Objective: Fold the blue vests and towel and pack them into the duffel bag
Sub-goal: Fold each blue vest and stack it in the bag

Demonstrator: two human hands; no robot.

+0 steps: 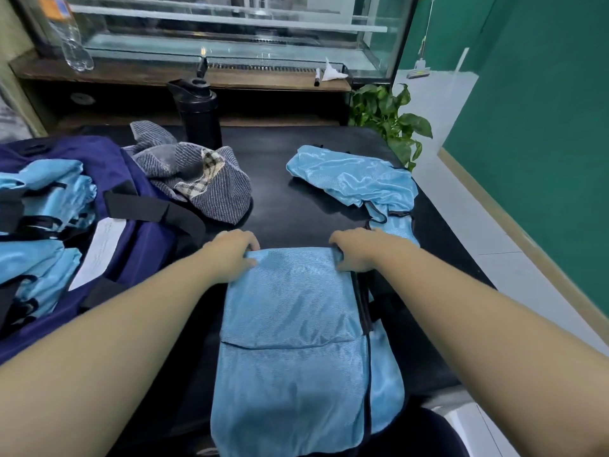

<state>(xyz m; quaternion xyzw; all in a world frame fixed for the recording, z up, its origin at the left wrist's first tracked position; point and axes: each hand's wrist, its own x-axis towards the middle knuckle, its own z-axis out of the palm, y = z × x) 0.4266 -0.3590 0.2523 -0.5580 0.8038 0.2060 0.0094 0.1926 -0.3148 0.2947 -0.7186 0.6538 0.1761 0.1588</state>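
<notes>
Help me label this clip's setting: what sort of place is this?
Probably a shop or café back area, not a home: a glass display case on a wooden counter, a black work table, and a green wall with tiled floor.

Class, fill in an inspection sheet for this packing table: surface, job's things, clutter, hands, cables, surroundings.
Surface: dark table, partly covered by cloth.
Job's things: blue vest being folded at front; second vest crumpled at back right; grey towel unfolded; navy duffel bag open at left, blue vests inside.
Clutter: black bottle behind the towel.
Hands: left hand and right hand each pinch a far corner of the vest.
Cables: nothing seen.
Surroundings: glass case, potted plant, green wall.
</notes>
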